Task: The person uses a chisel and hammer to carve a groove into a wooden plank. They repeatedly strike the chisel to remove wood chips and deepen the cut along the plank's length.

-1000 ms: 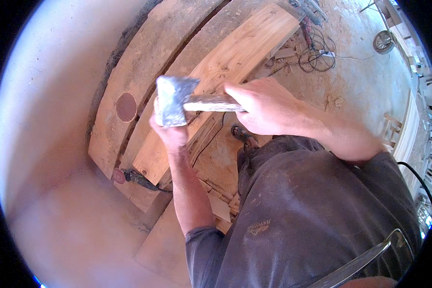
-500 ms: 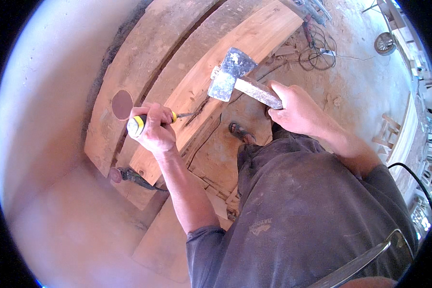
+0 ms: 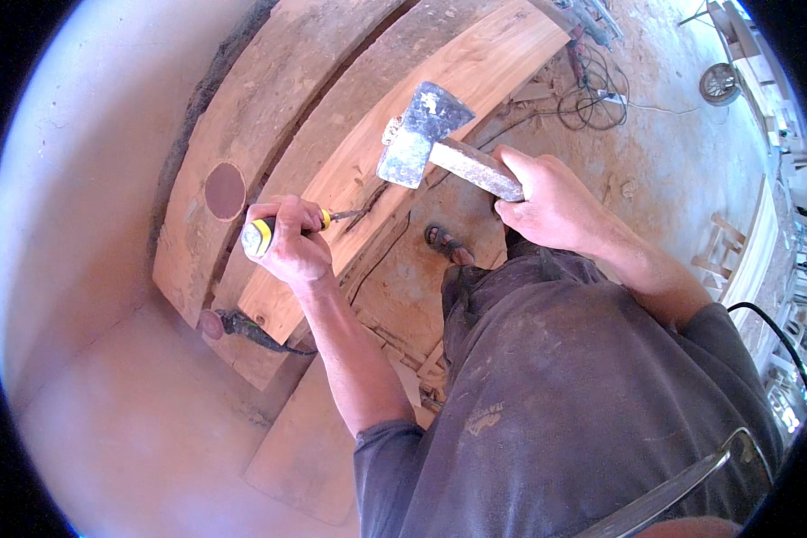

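Observation:
My left hand [image 3: 294, 247] is closed round the black-and-yellow handle of a chisel [image 3: 258, 235]. The blade slants down to a dark split [image 3: 364, 212] in a pale wooden board [image 3: 498, 49], and its tip seems to touch the wood there. In my right hand [image 3: 551, 202] is the wooden handle of a hatchet [image 3: 426, 134], gripped near its end. The hatchet's worn, paint-stained metal head hangs over the board, apart from the chisel, and hides part of the board's edge.
Thick, dusty planks [image 3: 278, 108] lie beside the board along the wall. A round brown sanding disc [image 3: 225, 191] rests on one. An angle-grinder-like power tool [image 3: 251, 330] lies by the board's near end. Coiled cables [image 3: 592, 99] and a wheel [image 3: 719, 82] are on the floor.
The hatchet has shifted slightly left and up in the view, with my right hand moving a little. My left hand keeps the chisel at the split.

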A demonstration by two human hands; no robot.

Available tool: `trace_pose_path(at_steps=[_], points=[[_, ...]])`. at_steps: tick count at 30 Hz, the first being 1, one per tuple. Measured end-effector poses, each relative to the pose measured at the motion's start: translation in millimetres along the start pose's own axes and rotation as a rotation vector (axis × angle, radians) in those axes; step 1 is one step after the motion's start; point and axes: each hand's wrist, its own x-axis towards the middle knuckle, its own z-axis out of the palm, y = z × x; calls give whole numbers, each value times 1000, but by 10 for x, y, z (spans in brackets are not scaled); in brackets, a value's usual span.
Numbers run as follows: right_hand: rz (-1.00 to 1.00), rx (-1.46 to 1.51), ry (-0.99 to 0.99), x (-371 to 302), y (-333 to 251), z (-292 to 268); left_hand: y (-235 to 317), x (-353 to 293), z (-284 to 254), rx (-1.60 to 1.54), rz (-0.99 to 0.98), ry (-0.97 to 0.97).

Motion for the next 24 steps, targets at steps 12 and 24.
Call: trace_pose_path(at_steps=[12, 24], points=[[-410, -13, 255, 141, -784, -323, -154, -315, 263, 474, 80, -135], [-164, -111, -5, 45, -365, -121, -12, 40, -182, -17, 5, 154]])
